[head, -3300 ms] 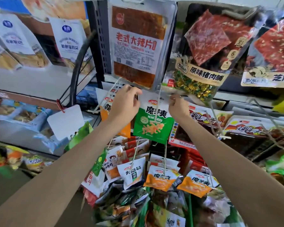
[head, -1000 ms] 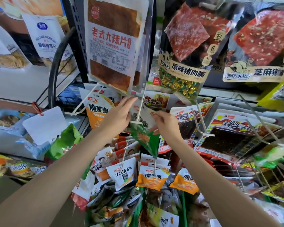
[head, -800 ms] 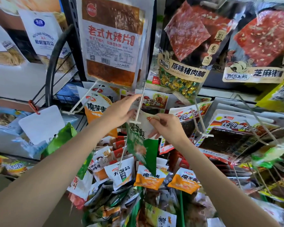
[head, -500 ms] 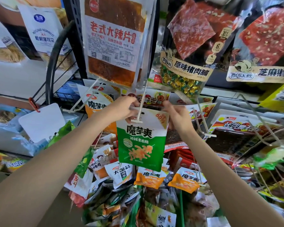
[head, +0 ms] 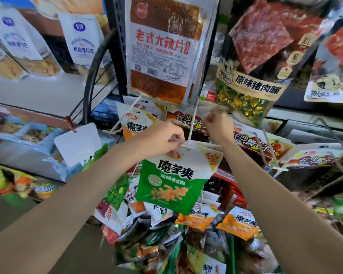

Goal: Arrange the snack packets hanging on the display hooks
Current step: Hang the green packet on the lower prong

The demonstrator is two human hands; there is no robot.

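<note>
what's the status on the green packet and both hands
Left hand pinching green packet at its top, by the white hook. Right hand raised behind, fingers curled, grip unclear. Big brown packet hangs just above.

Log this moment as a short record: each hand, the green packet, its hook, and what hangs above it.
left hand: grips the green packet's top edge at the hook tip
right hand: raised beside the hook, fingers curled; what it holds cannot be told
green packet: faces the camera, tilted, at the hook's front end
hook: white rod, sloping down towards the camera
above: large spicy strip packet
</note>
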